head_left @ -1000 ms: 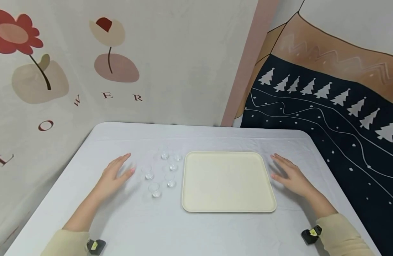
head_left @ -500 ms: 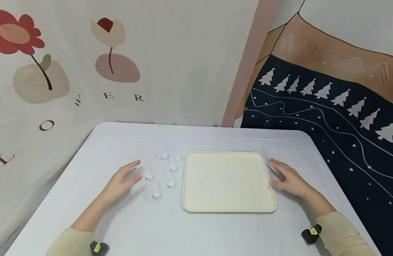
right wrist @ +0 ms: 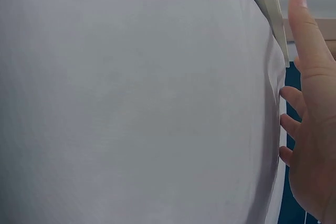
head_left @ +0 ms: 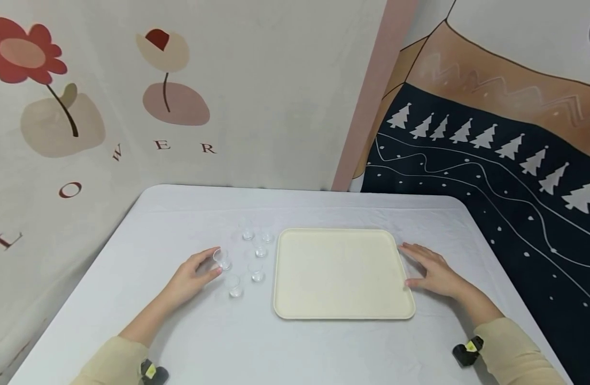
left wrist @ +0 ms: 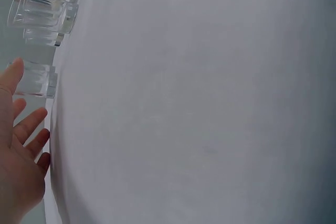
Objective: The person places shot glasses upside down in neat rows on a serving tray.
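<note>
My left hand [head_left: 191, 280] reaches to the leftmost small clear glass [head_left: 223, 259], thumb on its near side and forefinger on its far side. The fingers are parted and relaxed around it. In the left wrist view the thumb overlaps that glass [left wrist: 38, 80], which stands upright, and the other fingers are spread below it. By the right edge of the cream rectangular tray [head_left: 343, 275], my right hand [head_left: 434, 272] lies with straight, loose fingers, their tips right at the rim. The right wrist view shows the tray [right wrist: 270, 9] beyond the extended thumb.
Several more small glasses stand between the left hand and the tray, one nearer the front [head_left: 235, 289] and one at the back [head_left: 247, 231]. A white cloth [head_left: 324, 353] covers the table. Patterned hangings [head_left: 276, 96] rise behind it.
My left hand has moved right and a little nearer, from beside the glasses to around the leftmost one. My right hand has come slightly lower and closer to the tray's right edge.
</note>
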The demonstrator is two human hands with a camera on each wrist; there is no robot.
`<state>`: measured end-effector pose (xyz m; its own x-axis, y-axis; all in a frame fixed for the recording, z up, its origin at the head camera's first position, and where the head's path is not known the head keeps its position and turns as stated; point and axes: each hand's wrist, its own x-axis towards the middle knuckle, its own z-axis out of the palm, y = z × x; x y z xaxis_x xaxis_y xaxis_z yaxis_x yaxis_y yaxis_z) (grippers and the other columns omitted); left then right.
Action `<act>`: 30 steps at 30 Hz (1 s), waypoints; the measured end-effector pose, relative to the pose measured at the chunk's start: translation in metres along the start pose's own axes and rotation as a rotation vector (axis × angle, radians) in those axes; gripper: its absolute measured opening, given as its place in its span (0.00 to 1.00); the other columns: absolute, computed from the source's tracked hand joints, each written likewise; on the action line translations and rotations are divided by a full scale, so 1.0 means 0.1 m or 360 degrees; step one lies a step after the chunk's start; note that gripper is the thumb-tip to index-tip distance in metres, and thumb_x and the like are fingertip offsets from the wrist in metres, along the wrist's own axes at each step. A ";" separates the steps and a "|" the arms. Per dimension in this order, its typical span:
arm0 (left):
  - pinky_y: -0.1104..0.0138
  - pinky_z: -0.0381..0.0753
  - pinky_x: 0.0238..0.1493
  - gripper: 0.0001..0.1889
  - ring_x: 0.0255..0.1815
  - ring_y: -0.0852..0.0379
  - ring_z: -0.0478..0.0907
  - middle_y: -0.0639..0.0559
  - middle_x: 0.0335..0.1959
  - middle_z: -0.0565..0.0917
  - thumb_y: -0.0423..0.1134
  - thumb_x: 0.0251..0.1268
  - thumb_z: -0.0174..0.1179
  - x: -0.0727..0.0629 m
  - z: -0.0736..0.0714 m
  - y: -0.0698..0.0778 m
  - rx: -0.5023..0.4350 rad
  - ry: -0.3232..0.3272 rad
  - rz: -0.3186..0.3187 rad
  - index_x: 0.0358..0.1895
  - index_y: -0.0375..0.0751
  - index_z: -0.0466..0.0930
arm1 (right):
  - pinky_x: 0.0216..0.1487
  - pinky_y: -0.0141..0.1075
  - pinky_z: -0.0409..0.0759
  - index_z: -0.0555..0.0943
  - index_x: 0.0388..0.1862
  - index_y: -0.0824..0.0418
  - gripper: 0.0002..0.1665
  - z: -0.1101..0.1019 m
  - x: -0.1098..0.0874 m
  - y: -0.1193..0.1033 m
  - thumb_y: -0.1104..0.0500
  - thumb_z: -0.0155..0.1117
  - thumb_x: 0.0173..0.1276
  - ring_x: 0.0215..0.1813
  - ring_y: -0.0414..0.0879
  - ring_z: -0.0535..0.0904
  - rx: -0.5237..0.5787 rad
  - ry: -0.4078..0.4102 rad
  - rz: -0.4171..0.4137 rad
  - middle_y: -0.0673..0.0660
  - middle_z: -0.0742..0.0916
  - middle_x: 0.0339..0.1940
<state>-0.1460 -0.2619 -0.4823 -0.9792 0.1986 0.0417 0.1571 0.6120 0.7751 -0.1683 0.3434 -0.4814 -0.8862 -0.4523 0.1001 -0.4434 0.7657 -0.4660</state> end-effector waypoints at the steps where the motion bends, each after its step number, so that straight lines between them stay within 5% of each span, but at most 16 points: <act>1: 0.40 0.55 0.64 0.34 0.68 0.30 0.55 0.31 0.66 0.65 0.52 0.64 0.61 0.01 0.01 -0.01 0.0003 0.0009 0.0002 0.68 0.36 0.65 | 0.58 0.71 0.49 0.63 0.72 0.57 0.53 0.00 0.00 -0.01 0.43 0.75 0.50 0.68 0.73 0.55 0.0000 -0.0008 -0.0001 0.70 0.67 0.69; 30: 0.46 0.66 0.61 0.22 0.61 0.39 0.65 0.38 0.56 0.76 0.43 0.56 0.69 0.13 0.11 -0.06 0.0088 0.0162 0.0149 0.53 0.36 0.79 | 0.61 0.70 0.43 0.65 0.71 0.56 0.53 0.02 0.00 0.01 0.41 0.75 0.49 0.70 0.71 0.50 0.0029 -0.0060 0.0079 0.69 0.64 0.71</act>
<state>-0.1579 -0.2543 -0.4935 -0.9674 0.1800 0.1782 0.2527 0.6361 0.7290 -0.1682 0.3434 -0.4838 -0.9013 -0.4310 0.0434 -0.3960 0.7793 -0.4856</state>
